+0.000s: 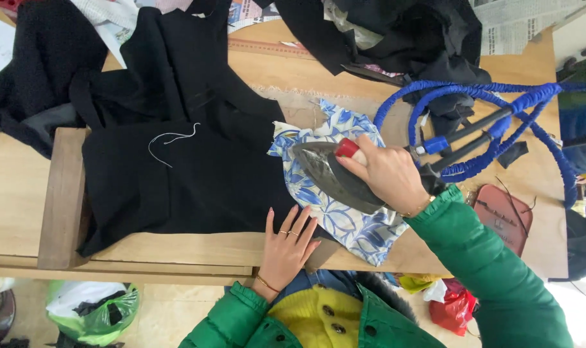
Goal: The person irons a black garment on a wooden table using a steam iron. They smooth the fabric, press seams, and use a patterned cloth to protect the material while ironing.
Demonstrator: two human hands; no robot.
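My right hand (386, 174) grips the handle of a dark steam iron (328, 174), which rests on a blue-and-white floral cloth (344, 222). My left hand (288, 243) lies flat with fingers spread on the wooden board, at the near edge of a black garment (177, 180). The garment is spread across the table, and a loose white thread (170, 138) lies on it. A blue braided hose (499, 103) runs from the iron's back toward the right.
More black fabric (396, 32) is piled at the far side with newspaper (518, 26). A reddish flat iron rest (502, 216) lies at the right. The wooden table (22, 187) edge is near me; a green bag (93, 309) and red bag (451, 309) sit on the floor.
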